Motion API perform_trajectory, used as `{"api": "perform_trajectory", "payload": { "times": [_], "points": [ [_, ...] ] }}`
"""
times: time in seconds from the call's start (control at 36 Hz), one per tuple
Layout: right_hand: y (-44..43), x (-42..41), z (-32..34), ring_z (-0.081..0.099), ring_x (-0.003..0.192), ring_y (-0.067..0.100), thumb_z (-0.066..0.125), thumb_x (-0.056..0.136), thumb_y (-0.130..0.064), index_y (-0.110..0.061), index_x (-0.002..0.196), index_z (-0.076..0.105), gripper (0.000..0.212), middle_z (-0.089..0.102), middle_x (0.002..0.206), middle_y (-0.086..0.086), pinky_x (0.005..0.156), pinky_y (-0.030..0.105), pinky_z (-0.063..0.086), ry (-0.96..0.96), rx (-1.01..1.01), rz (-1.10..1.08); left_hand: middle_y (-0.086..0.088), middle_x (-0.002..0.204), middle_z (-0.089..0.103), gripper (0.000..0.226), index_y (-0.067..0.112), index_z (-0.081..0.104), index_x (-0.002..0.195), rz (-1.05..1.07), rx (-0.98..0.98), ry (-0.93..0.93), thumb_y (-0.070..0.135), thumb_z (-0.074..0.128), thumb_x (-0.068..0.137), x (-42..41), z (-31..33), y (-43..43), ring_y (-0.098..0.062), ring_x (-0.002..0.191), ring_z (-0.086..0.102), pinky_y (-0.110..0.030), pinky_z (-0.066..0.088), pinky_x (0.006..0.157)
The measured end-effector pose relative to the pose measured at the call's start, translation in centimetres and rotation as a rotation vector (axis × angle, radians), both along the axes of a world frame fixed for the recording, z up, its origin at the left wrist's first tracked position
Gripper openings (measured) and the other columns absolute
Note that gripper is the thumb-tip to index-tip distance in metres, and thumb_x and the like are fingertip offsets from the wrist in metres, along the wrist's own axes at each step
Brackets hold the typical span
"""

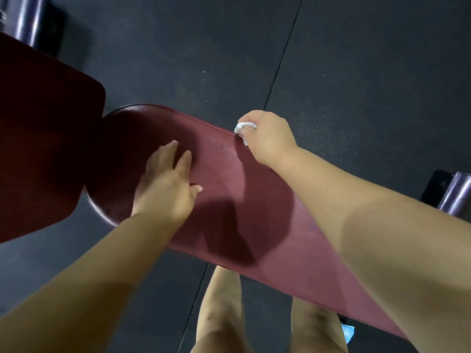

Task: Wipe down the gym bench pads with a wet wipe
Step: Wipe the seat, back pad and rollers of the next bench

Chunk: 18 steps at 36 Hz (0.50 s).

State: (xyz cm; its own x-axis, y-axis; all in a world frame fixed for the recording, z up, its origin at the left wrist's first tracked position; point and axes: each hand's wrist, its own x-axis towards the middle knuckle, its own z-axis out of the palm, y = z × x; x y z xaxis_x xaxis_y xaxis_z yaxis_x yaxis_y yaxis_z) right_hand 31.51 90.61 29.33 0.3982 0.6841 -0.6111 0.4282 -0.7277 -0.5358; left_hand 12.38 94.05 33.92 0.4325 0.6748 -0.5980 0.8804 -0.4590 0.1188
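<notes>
A person's right hand grips a bunched white wipe, mostly hidden by its fingers, at the far edge of the maroon pad; the left hand rests flat on it, fingers straight.

Long bench pad: maroon leather-like upholstery, smooth, with a soft sheen and faint pale scuffing. Second pad, at its left end: same covering, in shadow. Wipe, at its far edge: white, crumpled, soft sheet. Floor around it: dark matting, matt, finely grained. First cylinder, beyond its left end, and second cylinder, off its right part: glossy metal.
</notes>
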Motion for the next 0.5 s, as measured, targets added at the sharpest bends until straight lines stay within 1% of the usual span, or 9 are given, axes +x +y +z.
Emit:
{"api": "perform_trajectory", "payload": {
  "times": [0.06, 0.08, 0.11, 0.17, 0.25, 0.31, 0.36, 0.39, 0.5],
  "points": [
    [-0.1, -0.1, 0.3, 0.060, 0.082, 0.028, 0.045, 0.087, -0.005, -0.011, 0.096, 0.066, 0.023, 0.067, 0.090, 0.013, 0.070, 0.037, 0.051, -0.013, 0.009, 0.048, -0.002, 0.158, 0.003, 0.072, 0.019, 0.027, 0.147, 0.036, -0.029, 0.066, 0.037, 0.063, 0.087, -0.9, -0.4, 1.5, -0.022, 0.144, 0.004, -0.040, 0.022, 0.112],
    [-0.4, 0.0, 0.4, 0.061, 0.087, 0.030, 0.046, 0.086, -0.004, -0.012, 0.098, 0.065, 0.023, 0.067, 0.093, 0.012, 0.074, 0.039, 0.051, -0.037, -0.004, 0.072, -0.001, 0.158, 0.000, 0.073, 0.021, 0.025, 0.148, 0.031, -0.043, 0.075, 0.036, 0.063, 0.088, -1.2, -0.6, 2.0, -0.021, 0.144, 0.003, -0.040, 0.024, 0.112],
    [-0.9, 0.3, 0.5, 0.060, 0.090, 0.031, 0.047, 0.086, -0.004, -0.013, 0.099, 0.064, 0.023, 0.067, 0.095, 0.011, 0.073, 0.038, 0.051, -0.075, -0.029, 0.093, -0.001, 0.159, -0.003, 0.072, 0.022, 0.024, 0.148, 0.014, -0.054, 0.073, 0.035, 0.062, 0.089, -1.5, -0.8, 2.2, -0.022, 0.145, 0.003, -0.041, 0.026, 0.110],
    [-1.8, 1.2, 1.0, 0.059, 0.093, 0.033, 0.049, 0.085, -0.006, -0.013, 0.102, 0.063, 0.023, 0.065, 0.100, 0.011, 0.070, 0.032, 0.047, -0.174, -0.131, 0.147, 0.000, 0.159, -0.009, 0.070, 0.022, 0.021, 0.149, -0.014, -0.069, 0.067, 0.034, 0.058, 0.091, -1.9, -1.4, 2.2, -0.022, 0.146, 0.000, -0.041, 0.030, 0.108],
    [-2.5, 2.5, 2.1, 0.058, 0.095, 0.037, 0.048, 0.086, -0.009, -0.009, 0.107, 0.061, 0.024, 0.063, 0.105, 0.017, 0.074, 0.035, 0.047, -0.275, -0.336, 0.215, 0.005, 0.158, -0.012, 0.067, 0.024, 0.018, 0.149, -0.001, -0.084, 0.045, 0.034, 0.054, 0.094, -2.2, -1.6, 2.0, -0.018, 0.146, -0.003, -0.037, 0.033, 0.106],
    [-2.2, 2.5, 2.3, 0.059, 0.093, 0.037, 0.048, 0.087, -0.008, -0.008, 0.104, 0.062, 0.022, 0.064, 0.102, 0.017, 0.074, 0.035, 0.047, -0.302, -0.404, 0.218, 0.008, 0.158, -0.013, 0.067, 0.029, 0.016, 0.149, 0.016, -0.096, 0.034, 0.037, 0.053, 0.094, -2.2, -1.4, 2.1, -0.015, 0.146, -0.003, -0.034, 0.034, 0.105],
    [-1.1, 1.7, 1.9, 0.059, 0.091, 0.036, 0.049, 0.088, -0.008, -0.009, 0.102, 0.062, 0.019, 0.065, 0.101, 0.016, 0.072, 0.033, 0.045, -0.330, -0.390, 0.205, 0.010, 0.157, -0.013, 0.068, 0.030, 0.015, 0.149, 0.025, -0.112, 0.014, 0.038, 0.053, 0.094, -2.3, -1.3, 2.2, -0.015, 0.146, -0.004, -0.032, 0.031, 0.107],
    [-0.4, 0.9, 1.5, 0.059, 0.092, 0.035, 0.050, 0.089, -0.009, -0.011, 0.101, 0.062, 0.018, 0.065, 0.101, 0.015, 0.071, 0.031, 0.043, -0.332, -0.352, 0.178, 0.010, 0.157, -0.013, 0.069, 0.031, 0.015, 0.149, 0.037, -0.122, -0.006, 0.037, 0.054, 0.093, -2.3, -1.3, 2.3, -0.015, 0.146, -0.004, -0.032, 0.028, 0.109],
    [4.8, -3.8, -0.3, 0.058, 0.086, 0.029, 0.049, 0.090, -0.012, -0.020, 0.098, 0.063, 0.018, 0.061, 0.090, 0.007, 0.067, 0.026, 0.036, -0.182, -0.091, 0.016, 0.009, 0.158, -0.011, 0.071, 0.030, 0.015, 0.150, 0.045, -0.139, -0.075, 0.033, 0.056, 0.092, -2.7, -1.2, 2.6, -0.015, 0.146, -0.005, -0.028, 0.015, 0.114]
  ]
}}
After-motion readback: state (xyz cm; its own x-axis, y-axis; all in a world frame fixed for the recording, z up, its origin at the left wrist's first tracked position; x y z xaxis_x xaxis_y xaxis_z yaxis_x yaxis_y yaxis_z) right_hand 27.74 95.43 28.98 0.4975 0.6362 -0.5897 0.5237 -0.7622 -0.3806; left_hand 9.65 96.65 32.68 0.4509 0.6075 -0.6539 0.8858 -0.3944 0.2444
